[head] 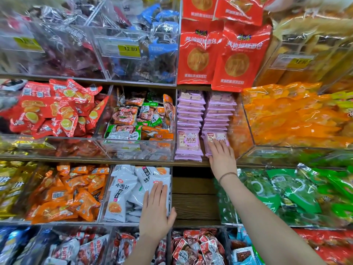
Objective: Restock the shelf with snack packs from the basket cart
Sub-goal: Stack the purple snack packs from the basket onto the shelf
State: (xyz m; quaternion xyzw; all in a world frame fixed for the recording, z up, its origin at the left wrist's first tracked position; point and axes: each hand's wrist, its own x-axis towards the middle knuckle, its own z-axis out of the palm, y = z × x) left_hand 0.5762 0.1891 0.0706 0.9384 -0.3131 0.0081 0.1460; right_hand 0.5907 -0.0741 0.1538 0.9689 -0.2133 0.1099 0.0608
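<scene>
Status: both hands on stock, nothing lifted.

Right hand (pixel 222 157): released, fingers straight, laid flat on the front pack of the right-hand row of purple packs (pixel 217 119) on the middle shelf (pixel 191 163). That front pack stands nearly upright, face toward the camera, label right way up. It sits directly ahead of and under the fingertips, so any push goes straight back. The row's long axis runs front-to-back into the shelf. A second purple row (pixel 188 142) stands just beside it on the left, not touched.

Left hand (pixel 155 211): also released, fingers straight on a white pack (pixel 159 179) one tier down in a clear bin (pixel 107 197), with the thumb splayed out to the right by the bin's side wall. Pack's long axis lies in line with the fingers, red logo end pointing away from the person. Cannot tell if the thumb hooks anything.

Reach split: right hand is nearer the purple rows, left is nearer the white bin; no crossover needed.

Judgement: this looks like squaring up or pressing down stock already placed, not a fresh pick. Bare wooden board (pixel 194 199) shows between the white bin and the green packs (pixel 286 190). Basket cart is not in view.
</scene>
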